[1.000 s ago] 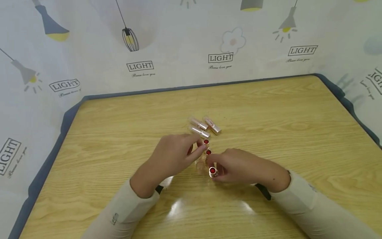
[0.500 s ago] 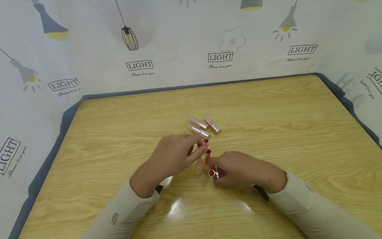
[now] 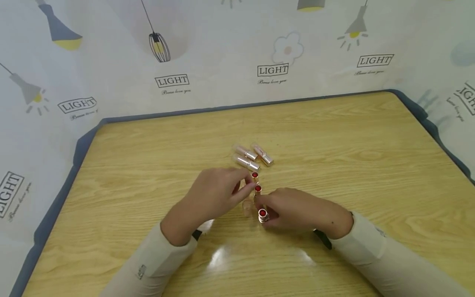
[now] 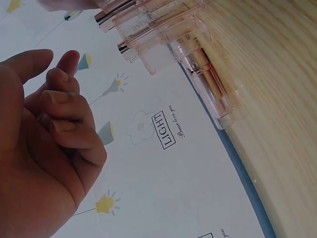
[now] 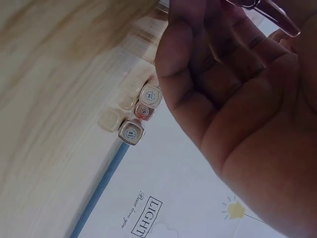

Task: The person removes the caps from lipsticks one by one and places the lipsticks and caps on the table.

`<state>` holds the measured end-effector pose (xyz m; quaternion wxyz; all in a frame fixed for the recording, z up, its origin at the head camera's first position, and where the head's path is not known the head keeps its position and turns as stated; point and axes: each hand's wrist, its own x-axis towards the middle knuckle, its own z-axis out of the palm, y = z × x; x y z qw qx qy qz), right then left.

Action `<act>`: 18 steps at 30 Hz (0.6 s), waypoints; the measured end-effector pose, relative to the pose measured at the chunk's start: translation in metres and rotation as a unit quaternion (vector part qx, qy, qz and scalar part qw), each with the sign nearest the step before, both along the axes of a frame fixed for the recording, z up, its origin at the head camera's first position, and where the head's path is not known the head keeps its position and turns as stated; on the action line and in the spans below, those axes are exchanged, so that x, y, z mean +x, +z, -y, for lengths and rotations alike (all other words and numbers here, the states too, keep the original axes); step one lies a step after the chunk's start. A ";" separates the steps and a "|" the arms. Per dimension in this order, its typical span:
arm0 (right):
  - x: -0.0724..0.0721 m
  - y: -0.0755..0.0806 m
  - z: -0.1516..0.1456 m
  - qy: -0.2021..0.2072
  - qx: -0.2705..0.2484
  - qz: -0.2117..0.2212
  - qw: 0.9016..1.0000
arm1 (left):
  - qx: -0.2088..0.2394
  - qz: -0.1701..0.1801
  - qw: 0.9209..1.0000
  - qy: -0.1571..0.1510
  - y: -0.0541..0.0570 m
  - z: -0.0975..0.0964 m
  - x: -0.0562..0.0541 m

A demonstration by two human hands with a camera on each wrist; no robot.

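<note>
In the head view, my right hand [image 3: 293,209] pinches an upright lipstick [image 3: 263,215] with a red tip between thumb and fingers. The right wrist view shows only part of the clear pinkish tube [image 5: 277,17] by the fingertips. Two more red-tipped lipsticks stand in line beyond it: a middle one [image 3: 257,189] and a far one [image 3: 255,176]. My left hand [image 3: 215,192] hovers beside the far one, fingers loosely bent. In the left wrist view, nothing shows between its thumb and forefinger. A clear cap [image 3: 247,208] stands left of the row.
Three capped lipsticks lie behind the row: a rear left one [image 3: 251,155], a front left one [image 3: 252,165] and a right one [image 3: 266,158]. Their labelled ends show in the right wrist view. The wooden table [image 3: 156,144] meets a printed wall cloth [image 3: 222,45].
My right hand has shifted slightly left in the view, and the lipstick it pinches tilted a little, then came back more upright. My left hand stays almost still.
</note>
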<state>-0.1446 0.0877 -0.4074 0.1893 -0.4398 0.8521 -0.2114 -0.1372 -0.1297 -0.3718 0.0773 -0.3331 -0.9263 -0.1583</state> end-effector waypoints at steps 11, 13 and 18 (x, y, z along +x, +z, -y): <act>-0.003 -0.002 -0.001 -0.011 0.001 -0.005 1.000 | -0.004 0.009 1.000 0.005 0.000 0.000 0.000; -0.003 -0.002 -0.002 -0.021 0.009 -0.003 1.000 | -0.005 0.012 1.000 0.005 0.000 -0.001 0.000; -0.002 -0.002 -0.004 -0.032 0.018 -0.002 0.999 | -0.011 0.016 1.000 0.007 0.000 -0.002 -0.001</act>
